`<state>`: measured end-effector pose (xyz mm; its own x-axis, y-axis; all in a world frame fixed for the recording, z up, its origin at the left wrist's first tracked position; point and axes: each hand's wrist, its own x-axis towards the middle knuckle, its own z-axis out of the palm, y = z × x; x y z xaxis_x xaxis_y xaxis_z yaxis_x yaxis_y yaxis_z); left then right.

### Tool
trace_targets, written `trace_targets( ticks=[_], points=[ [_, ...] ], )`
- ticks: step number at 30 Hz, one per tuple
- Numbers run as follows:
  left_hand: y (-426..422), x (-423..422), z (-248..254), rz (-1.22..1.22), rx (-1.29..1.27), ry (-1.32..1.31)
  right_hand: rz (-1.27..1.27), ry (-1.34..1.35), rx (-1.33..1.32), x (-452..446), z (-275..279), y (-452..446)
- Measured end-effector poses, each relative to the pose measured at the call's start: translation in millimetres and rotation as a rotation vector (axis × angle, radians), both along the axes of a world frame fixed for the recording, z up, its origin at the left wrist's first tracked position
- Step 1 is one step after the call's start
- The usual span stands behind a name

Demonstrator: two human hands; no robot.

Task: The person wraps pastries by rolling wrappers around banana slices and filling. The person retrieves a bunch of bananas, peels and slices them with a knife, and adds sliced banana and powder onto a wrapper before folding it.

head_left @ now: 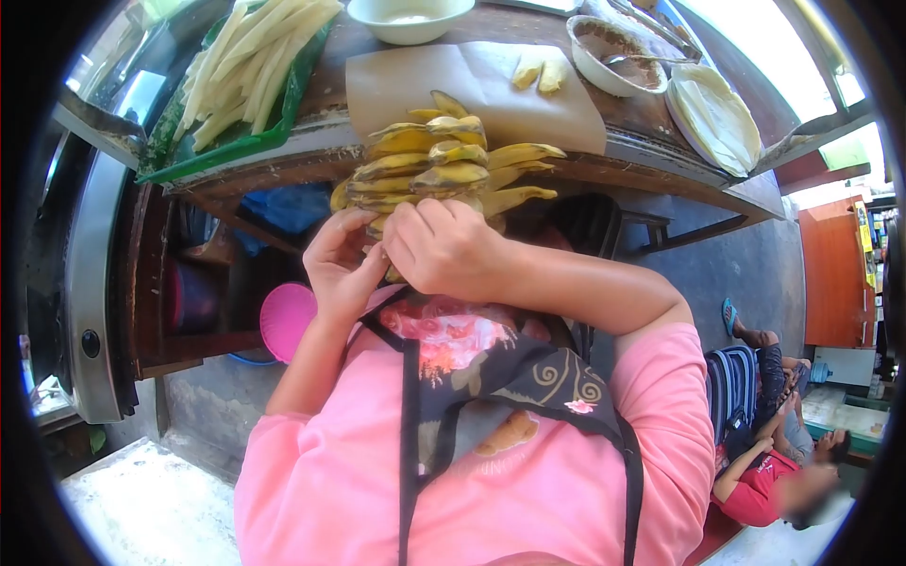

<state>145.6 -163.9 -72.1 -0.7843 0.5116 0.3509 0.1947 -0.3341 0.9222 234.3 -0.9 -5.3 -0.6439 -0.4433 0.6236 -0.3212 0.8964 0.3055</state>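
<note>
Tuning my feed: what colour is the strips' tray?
The tray is green, clearest in the head view.

Both arms bent, brought together in front of the torso, just off the table's [613, 172] near edge. Left forearm [304, 360] angled up and inward; left grip [338, 266] half curled, thumb extended toward the right grip [442, 247]. Right forearm [566, 283] laid across the chest from a sharply bent elbow [676, 313]; back of right grip turned up, fingers folded in. Fingertips of both held close together; contact between them cannot be told. Both wrists seen bare, upper arms partly sleeve-covered.
</note>
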Motion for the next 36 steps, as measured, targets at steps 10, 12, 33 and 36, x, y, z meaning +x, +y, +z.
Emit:
trace_targets(
  ticks=[10, 12, 33, 36],
  points=[
    [13, -6, 4, 0.194, -0.124, 0.218, 0.03, -0.038, -0.035, -11, 1, 8],
    [11, -16, 0, 0.148, -0.126, 0.217, 0.081, -0.141, -0.16, -13, 5, 14],
    [51, -33, -29, -0.729, 0.499, -1.102, 0.058, -0.139, 0.011, 15, -6, -2],
    [57, -27, -20, -0.439, 0.27, -1.023, -0.028, -0.108, 0.118, 12, -11, -7]
  ],
)
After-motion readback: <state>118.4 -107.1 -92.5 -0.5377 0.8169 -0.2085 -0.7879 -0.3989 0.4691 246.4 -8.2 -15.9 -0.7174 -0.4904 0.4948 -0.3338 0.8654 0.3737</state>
